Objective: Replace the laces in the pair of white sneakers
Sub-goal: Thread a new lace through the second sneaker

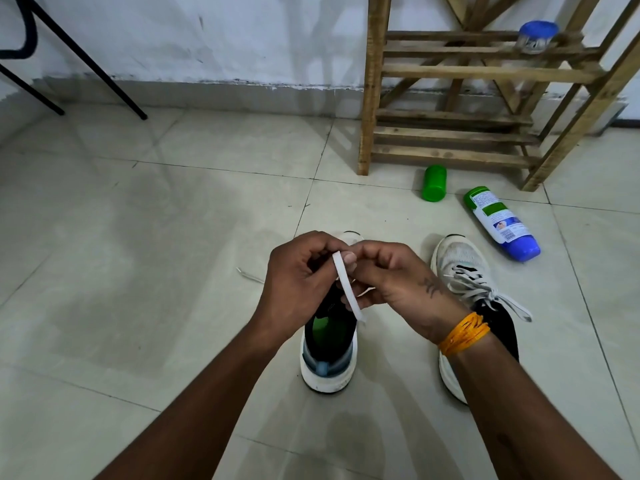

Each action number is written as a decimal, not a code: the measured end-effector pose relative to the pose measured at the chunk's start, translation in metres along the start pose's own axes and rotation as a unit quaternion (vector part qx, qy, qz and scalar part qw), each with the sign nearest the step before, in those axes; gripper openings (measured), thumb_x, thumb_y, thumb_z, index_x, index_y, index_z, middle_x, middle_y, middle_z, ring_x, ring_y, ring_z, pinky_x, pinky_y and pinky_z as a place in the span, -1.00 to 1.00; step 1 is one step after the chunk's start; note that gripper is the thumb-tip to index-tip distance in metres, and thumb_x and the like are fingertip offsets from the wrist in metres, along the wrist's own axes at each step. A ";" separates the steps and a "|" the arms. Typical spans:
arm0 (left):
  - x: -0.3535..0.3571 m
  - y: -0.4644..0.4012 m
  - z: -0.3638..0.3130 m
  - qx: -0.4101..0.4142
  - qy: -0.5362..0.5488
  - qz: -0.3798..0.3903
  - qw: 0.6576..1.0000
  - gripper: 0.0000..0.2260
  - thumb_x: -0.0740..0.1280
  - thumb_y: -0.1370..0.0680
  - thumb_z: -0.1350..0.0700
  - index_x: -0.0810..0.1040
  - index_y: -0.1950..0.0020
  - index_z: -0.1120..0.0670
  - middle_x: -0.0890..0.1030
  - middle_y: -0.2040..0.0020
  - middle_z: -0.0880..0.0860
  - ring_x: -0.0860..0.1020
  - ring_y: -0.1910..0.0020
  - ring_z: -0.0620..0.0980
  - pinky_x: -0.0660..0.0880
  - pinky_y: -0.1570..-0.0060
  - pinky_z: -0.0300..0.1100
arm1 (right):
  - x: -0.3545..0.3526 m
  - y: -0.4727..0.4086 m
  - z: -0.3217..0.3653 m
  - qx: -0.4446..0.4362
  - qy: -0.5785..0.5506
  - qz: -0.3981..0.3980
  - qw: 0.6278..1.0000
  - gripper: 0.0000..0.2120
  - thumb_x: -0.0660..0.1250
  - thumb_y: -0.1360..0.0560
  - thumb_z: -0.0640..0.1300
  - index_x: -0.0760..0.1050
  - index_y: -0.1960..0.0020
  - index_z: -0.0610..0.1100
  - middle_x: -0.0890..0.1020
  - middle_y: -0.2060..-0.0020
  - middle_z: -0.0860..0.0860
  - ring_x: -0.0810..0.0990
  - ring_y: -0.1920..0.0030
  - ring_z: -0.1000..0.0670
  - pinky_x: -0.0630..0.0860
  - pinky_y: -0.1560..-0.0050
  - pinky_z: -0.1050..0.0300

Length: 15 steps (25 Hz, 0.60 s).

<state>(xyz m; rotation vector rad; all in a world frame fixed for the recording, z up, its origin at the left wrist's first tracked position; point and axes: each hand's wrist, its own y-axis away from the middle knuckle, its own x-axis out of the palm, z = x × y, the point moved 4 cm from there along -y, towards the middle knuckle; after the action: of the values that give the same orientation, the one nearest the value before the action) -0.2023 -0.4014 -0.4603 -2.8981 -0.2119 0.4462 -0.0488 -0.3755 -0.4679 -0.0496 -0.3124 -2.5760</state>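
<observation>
your left hand (294, 285) + right hand (391, 282) both pinching the white lace (347, 289) | over the left sneaker (329, 355) | right sneaker (474, 289) already laced

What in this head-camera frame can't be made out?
- Eyelets and tongue of the near white sneaker: covered by the left hand and right hand holding the flat white lace.
- Label print on the blue-capped white bottle lying on the floor: too small.
- Contents of the blue-lidded jar on the wooden rack: blurred.

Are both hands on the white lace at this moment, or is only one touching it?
Touching, both. The head view shows the left hand and right hand pinching the white lace together above the near sneaker.
</observation>
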 end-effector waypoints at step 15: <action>-0.009 0.003 -0.005 -0.021 0.060 -0.049 0.997 -0.95 0.44 -0.58 0.26 0.69 0.07 0.17 0.70 0.19 -0.02 0.61 0.25 -0.12 0.56 0.22 -0.19 | -0.025 -0.009 -0.015 -0.036 0.335 -0.228 0.913 -0.87 0.37 -0.59 -0.08 0.59 0.12 -0.07 0.59 0.40 0.04 0.59 0.35 -0.06 0.52 0.28 -0.02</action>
<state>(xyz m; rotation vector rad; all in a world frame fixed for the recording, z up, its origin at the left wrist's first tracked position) -0.2087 -0.4063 -0.4538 -2.9272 -0.3459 0.2530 -0.0315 -0.3591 -0.4866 0.9663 0.0438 -2.8474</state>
